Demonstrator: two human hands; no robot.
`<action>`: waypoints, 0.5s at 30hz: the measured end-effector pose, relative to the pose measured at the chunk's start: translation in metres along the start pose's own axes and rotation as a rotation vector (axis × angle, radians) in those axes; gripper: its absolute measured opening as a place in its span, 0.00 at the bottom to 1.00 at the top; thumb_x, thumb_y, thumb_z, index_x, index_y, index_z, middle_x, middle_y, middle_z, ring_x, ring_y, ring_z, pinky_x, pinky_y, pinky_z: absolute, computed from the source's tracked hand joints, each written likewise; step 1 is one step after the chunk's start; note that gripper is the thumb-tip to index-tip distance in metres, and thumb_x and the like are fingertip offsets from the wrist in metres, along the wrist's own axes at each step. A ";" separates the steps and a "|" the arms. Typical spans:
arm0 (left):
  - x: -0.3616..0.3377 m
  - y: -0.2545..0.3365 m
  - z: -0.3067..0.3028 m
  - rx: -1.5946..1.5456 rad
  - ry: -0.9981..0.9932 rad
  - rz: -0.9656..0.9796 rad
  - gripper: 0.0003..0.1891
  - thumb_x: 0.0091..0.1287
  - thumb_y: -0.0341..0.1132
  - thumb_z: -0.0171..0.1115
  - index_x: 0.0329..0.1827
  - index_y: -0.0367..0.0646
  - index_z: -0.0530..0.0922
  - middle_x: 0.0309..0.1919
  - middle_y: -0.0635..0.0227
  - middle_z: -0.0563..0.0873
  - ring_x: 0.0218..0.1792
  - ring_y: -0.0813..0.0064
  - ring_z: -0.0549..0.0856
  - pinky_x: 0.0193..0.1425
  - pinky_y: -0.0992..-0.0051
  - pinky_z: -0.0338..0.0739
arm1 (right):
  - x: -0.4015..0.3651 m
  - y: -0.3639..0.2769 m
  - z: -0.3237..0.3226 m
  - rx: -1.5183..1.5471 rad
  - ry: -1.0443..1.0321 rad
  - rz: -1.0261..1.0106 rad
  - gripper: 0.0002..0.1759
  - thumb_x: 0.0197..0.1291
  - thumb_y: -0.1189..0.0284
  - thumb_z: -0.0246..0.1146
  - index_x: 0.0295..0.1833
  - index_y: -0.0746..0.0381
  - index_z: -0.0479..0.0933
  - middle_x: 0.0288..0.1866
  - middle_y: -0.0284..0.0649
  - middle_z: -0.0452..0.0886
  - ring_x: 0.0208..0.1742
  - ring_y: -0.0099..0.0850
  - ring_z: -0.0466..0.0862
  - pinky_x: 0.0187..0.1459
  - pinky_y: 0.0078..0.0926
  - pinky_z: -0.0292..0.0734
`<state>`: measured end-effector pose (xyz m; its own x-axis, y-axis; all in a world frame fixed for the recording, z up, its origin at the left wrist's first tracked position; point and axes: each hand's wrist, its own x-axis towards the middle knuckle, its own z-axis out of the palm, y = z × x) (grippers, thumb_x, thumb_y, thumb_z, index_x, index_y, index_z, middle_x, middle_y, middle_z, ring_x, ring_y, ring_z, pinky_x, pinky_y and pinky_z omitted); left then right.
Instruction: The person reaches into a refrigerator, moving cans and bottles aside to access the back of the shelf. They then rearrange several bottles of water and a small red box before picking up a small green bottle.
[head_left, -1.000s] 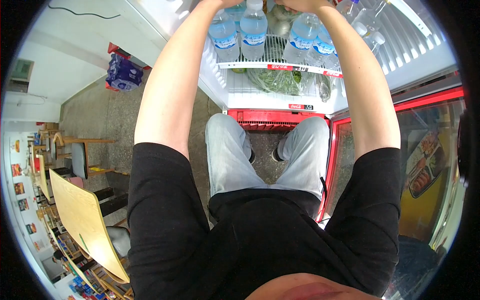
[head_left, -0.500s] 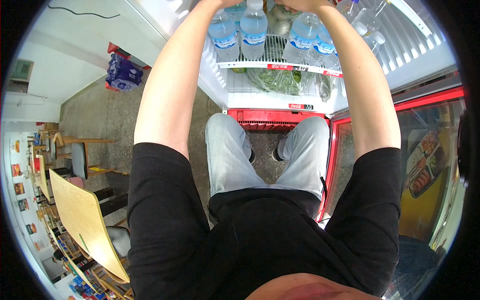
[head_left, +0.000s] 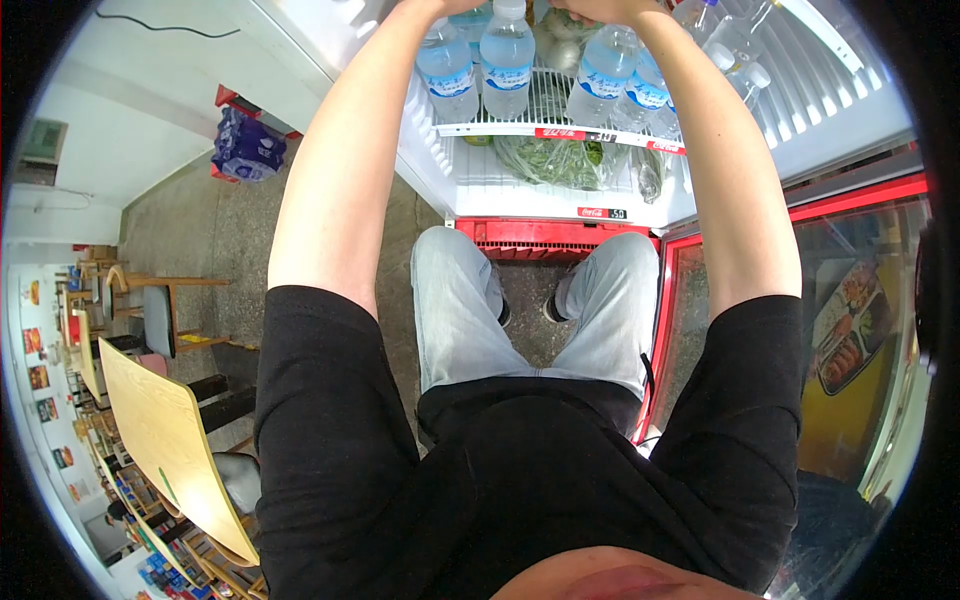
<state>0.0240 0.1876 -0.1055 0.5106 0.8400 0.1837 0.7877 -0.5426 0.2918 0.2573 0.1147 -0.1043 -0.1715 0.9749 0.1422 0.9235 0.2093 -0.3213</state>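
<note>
Both my arms reach into an open drinks fridge (head_left: pixel 440 180), and the hands are mostly cut off by the top edge of the view. My left hand (head_left: pixel 436 6) is above a water bottle (head_left: pixel 447 75) at the left of the upper shelf; its fingers are out of sight. Beside that stands another water bottle (head_left: pixel 507 62). At the top, my right hand (head_left: pixel 597 9) has partly visible, curled fingers near a bag of pale round vegetables (head_left: pixel 562 50). What it grips cannot be made out. Below its wrist is a blue-labelled bottle (head_left: pixel 603 78).
Bagged leafy greens (head_left: pixel 555 160) lie on the bottom shelf. The glass door (head_left: pixel 830 340) stands open at right. A purple-wrapped pack (head_left: pixel 247 145) sits on the floor at left, with a wooden table (head_left: pixel 170 440) nearer. My knees are close to the red fridge base (head_left: pixel 540 236).
</note>
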 end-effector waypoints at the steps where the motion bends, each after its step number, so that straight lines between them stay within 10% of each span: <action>1: 0.000 0.000 0.000 0.006 -0.002 0.019 0.27 0.65 0.55 0.60 0.51 0.39 0.87 0.50 0.38 0.88 0.54 0.42 0.87 0.58 0.55 0.82 | 0.000 0.000 0.000 -0.002 0.001 -0.002 0.18 0.59 0.58 0.66 0.42 0.62 0.88 0.38 0.54 0.89 0.41 0.49 0.89 0.45 0.42 0.82; 15: 0.000 0.000 -0.001 0.021 -0.001 0.058 0.27 0.65 0.55 0.58 0.49 0.39 0.87 0.48 0.37 0.88 0.52 0.41 0.88 0.57 0.53 0.82 | 0.003 0.004 0.002 -0.007 -0.019 0.003 0.18 0.58 0.58 0.66 0.42 0.61 0.89 0.37 0.53 0.89 0.40 0.48 0.89 0.45 0.42 0.82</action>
<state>0.0236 0.1871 -0.1046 0.5559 0.8072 0.1984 0.7637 -0.5902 0.2615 0.2598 0.1186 -0.1067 -0.1755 0.9767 0.1232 0.9265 0.2061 -0.3148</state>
